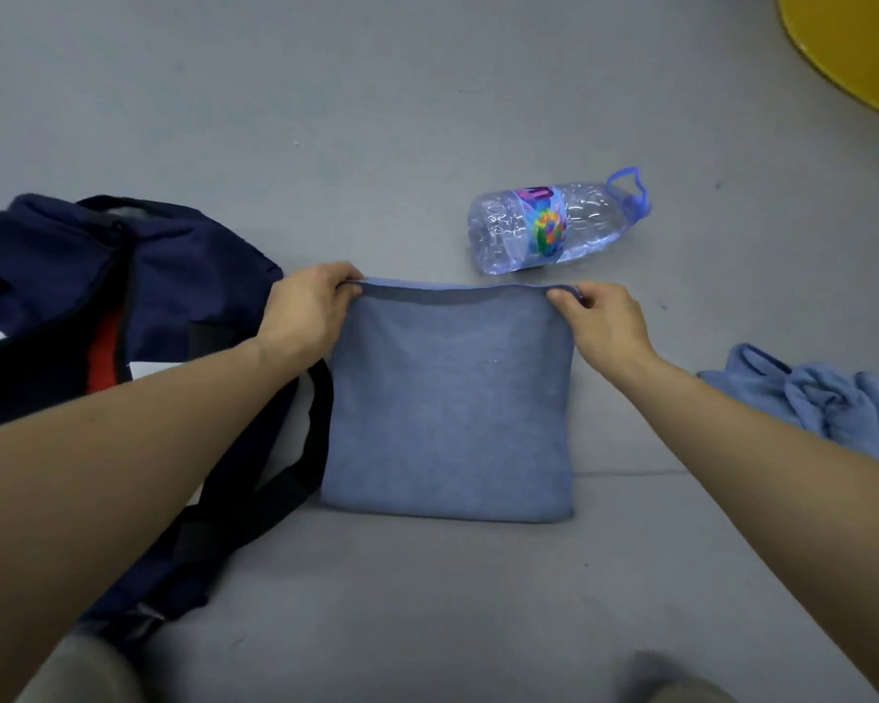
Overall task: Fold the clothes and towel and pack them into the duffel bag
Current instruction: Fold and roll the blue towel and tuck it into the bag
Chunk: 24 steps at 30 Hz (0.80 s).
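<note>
Nearest, both forearms reach out over the folded blue cloth (447,403), which lies flat on what looks like a grey floor, though it may be a mat. To do this fold well, I'd draw the two far corners back evenly toward the near edge, keeping them level so the layers stay square, then smooth it before lifting it into the duffel bag (123,276) just left of the cloth. The left hand (308,309) pinches the cloth's far left corner and the right hand (602,322) its far right corner, fingers curled on the hem. Right of the cloth lies a crumpled blue garment (823,398), and beyond the cloth a plastic bottle (554,228) on its side
</note>
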Each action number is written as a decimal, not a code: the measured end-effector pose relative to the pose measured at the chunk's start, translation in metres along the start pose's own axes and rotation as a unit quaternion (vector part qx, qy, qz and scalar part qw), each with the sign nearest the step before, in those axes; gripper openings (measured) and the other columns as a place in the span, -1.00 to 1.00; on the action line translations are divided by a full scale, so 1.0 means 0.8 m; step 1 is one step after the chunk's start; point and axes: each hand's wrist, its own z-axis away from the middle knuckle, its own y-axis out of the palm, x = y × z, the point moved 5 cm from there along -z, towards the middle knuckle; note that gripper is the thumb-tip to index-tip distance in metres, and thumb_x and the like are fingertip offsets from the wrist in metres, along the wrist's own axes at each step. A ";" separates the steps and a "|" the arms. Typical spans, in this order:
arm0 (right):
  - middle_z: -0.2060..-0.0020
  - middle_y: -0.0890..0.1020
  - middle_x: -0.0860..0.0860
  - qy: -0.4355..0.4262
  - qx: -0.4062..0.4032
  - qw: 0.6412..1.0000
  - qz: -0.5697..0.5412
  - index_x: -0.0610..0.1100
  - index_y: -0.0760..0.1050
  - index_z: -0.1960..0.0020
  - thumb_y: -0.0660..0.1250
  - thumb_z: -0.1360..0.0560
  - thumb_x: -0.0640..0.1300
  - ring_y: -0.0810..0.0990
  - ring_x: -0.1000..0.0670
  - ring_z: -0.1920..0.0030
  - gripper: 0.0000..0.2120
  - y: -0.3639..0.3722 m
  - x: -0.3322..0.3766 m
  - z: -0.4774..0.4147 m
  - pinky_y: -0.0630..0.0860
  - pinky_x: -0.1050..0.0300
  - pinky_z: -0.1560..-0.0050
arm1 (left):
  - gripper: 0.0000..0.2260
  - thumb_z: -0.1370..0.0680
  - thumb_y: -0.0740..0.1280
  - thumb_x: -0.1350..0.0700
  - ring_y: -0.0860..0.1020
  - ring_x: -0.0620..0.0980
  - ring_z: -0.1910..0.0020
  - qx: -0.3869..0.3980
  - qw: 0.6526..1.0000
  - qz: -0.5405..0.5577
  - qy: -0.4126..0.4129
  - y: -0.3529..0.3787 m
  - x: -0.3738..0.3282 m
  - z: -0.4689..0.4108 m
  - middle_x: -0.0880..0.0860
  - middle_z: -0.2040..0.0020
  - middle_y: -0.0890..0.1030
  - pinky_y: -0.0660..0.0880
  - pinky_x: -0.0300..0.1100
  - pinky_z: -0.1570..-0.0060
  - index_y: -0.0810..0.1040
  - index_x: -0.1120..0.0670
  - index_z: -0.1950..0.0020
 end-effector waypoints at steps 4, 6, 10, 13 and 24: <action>0.37 0.54 0.03 0.058 -0.001 0.998 0.023 -0.07 0.54 0.24 0.30 -0.57 0.16 0.51 -0.11 0.18 -0.64 0.016 -0.006 -0.030 0.32 0.07 0.21 | -0.79 -0.66 0.18 0.05 0.55 0.04 0.03 -0.006 0.999 -0.031 -0.025 0.005 0.005 -0.035 -0.02 0.03 0.66 0.42 -0.09 0.04 0.61 -0.02 -0.11; 0.32 0.57 -0.01 0.068 -0.009 0.997 0.040 -0.08 0.54 0.23 0.30 -0.58 0.18 0.54 -0.17 0.10 -0.63 0.023 -0.009 -0.039 0.32 0.09 0.14 | -0.79 -0.66 0.18 0.02 0.56 0.07 -0.01 0.004 0.998 -0.036 -0.044 0.013 0.012 -0.045 -0.01 0.01 0.66 0.47 -0.06 0.01 0.61 -0.03 -0.11; -0.07 0.62 -0.06 0.057 -0.035 0.996 0.050 -0.10 0.54 -0.24 0.28 -0.59 0.17 0.55 -0.19 -0.17 -0.61 0.036 -0.013 -0.036 0.40 0.04 -0.08 | -0.72 -0.68 0.19 0.03 0.50 0.15 -0.21 -0.029 0.996 -0.085 -0.003 0.031 0.009 -0.043 0.06 -0.29 0.54 0.45 0.02 -0.13 0.50 -0.03 -0.37; -0.40 0.46 -0.15 -0.160 -0.027 0.958 0.236 -0.14 0.36 -0.47 0.17 -0.63 0.19 0.45 -0.25 -0.34 -0.45 0.071 -0.007 0.008 0.44 -0.10 -0.25 | -0.61 -0.62 0.25 0.17 0.44 0.23 -0.28 -0.042 0.977 -0.164 0.127 0.068 -0.016 0.001 0.14 -0.43 0.44 0.43 0.10 -0.20 0.43 0.04 -0.46; -0.61 -0.18 0.05 -0.244 0.172 0.866 0.400 0.11 -0.17 -0.63 -0.25 -0.48 0.48 -0.20 -0.08 -0.61 -0.17 0.132 -0.060 0.088 -0.16 -0.19 -0.58 | -0.40 -0.63 0.03 -0.24 0.05 0.19 -0.61 0.044 0.974 -0.200 0.098 0.175 0.022 0.160 0.15 -0.64 0.10 0.00 0.17 -0.54 0.15 -0.03 -0.63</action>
